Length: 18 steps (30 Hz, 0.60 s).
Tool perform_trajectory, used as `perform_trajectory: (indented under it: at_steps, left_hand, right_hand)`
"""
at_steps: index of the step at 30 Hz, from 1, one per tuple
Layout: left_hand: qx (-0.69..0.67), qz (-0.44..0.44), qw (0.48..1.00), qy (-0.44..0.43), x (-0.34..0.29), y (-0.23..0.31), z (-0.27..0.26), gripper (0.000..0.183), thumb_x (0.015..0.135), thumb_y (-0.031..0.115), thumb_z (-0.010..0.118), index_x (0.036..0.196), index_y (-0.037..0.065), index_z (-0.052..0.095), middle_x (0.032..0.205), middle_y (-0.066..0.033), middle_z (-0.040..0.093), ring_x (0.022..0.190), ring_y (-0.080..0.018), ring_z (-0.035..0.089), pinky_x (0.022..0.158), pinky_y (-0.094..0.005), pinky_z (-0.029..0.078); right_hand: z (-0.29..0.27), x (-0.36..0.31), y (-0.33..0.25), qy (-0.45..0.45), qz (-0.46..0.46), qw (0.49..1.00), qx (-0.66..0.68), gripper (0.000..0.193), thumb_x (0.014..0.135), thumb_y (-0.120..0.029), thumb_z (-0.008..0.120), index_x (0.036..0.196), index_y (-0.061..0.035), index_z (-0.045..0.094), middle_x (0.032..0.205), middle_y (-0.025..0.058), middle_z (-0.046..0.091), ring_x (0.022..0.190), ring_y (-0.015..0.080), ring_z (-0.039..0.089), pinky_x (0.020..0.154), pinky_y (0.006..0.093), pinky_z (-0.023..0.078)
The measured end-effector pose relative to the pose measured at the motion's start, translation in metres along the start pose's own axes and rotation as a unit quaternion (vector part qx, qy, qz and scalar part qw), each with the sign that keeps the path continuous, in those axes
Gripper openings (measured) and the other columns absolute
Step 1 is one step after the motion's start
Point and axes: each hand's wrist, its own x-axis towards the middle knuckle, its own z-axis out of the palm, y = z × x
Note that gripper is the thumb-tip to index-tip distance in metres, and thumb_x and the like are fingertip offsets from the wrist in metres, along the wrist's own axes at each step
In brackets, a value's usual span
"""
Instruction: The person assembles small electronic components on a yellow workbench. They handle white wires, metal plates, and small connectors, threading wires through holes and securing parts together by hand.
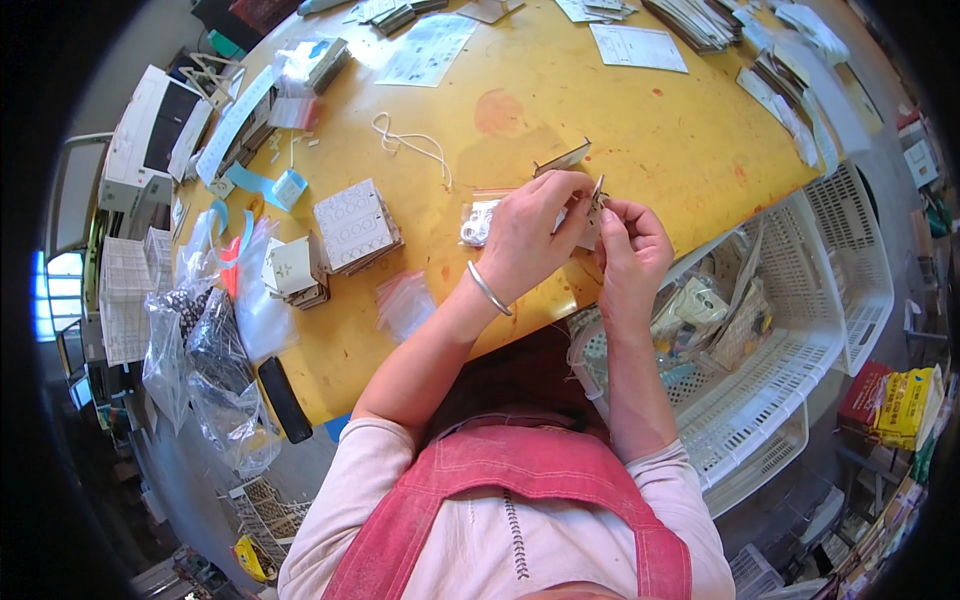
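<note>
Both hands pinch a small thin wooden piece (594, 205) just above the yellow bench (620, 120) edge: left hand (530, 235), right hand (632, 250); it looks light, stiff, snappable, best held by its edges

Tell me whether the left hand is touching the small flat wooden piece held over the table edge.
Touching. The head view shows the left hand with its fingertips pinching the small flat wooden piece, and the right hand meets it from the other side.

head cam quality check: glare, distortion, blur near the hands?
Head view: strong fisheye, yellow table edge bows, black vignette at the corners; bright glare on the table's far left near the papers; left hand and right hand sharp, the thin wooden piece between them small but legible.
</note>
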Motion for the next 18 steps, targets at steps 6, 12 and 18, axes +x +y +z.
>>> perform_trajectory:
  at_steps: [6,12,18]
  left_hand:
    - [0.014,0.019,1.0,0.004,0.0038,-0.0001,-0.0001,0.015,0.095,0.002,0.072,0.11,0.0,0.072,0.099,-0.015,0.075,0.088,-0.0303,0.075,0.076,-0.0374,0.059]
    - [0.032,0.028,0.999,-0.001,0.0056,0.0003,-0.0012,0.014,0.093,0.003,0.074,0.107,0.001,0.072,0.096,-0.0143,0.075,0.086,-0.0305,0.075,0.075,-0.0381,0.059]
    - [0.038,0.03,0.999,-0.005,0.0071,0.0018,-0.0016,0.014,0.091,0.002,0.075,0.103,0.001,0.07,0.093,-0.0138,0.074,0.084,-0.0301,0.074,0.075,-0.0382,0.059]
  right_hand:
    - [-0.0012,0.0014,0.0011,0.0,0.001,1.0,-0.006,0.012,0.103,-0.006,0.071,0.11,0.0037,0.071,0.1,0.0029,0.072,0.087,0.0063,0.065,0.08,0.0221,0.054]
    - [0.0018,0.0013,-0.0001,0.006,-0.002,1.0,-0.003,0.01,0.104,-0.006,0.07,0.108,0.0033,0.071,0.098,0.0019,0.072,0.085,0.0055,0.065,0.078,0.0214,0.053]
    - [0.0001,0.002,0.0013,0.008,-0.002,1.0,-0.016,0.01,0.104,-0.007,0.071,0.106,0.0031,0.072,0.095,0.0007,0.071,0.083,0.0046,0.063,0.077,0.0212,0.053]
